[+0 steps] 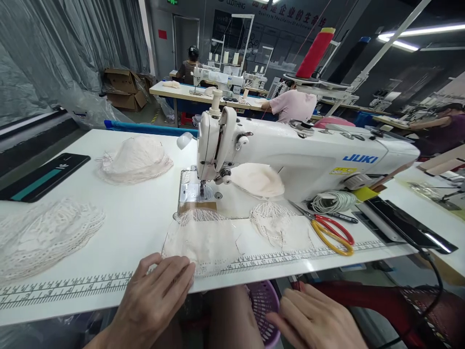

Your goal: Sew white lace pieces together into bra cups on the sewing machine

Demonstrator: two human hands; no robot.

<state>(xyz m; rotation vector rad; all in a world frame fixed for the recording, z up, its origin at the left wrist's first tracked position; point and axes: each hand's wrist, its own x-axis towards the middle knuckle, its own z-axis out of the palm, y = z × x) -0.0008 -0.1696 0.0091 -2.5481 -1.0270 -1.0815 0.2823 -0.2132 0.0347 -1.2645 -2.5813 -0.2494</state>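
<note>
A cream lace fabric piece [203, 242] lies on the table's front edge, just before the sewing machine's needle plate [196, 192]. At its lower left corner, my left hand [156, 291] presses down with its fingers together and bent over the cloth. My right hand [316, 315] is off the table's front edge, fingers curled in; something small and dark shows by its fingertips, too hidden to name. A second, smaller lace piece [272, 225] lies to the right, beside scissors [332, 235] with red and yellow handles. The white sewing machine [290, 150] stands behind them.
Lace pieces [134, 157] lie stacked on the left, with another lace pile [51, 235] nearer. A cream cup-shaped piece [259, 180] sits under the machine arm. Coiled cord [334, 201] lies right. A purple basket [263, 312] stands below the table. People work at machines behind.
</note>
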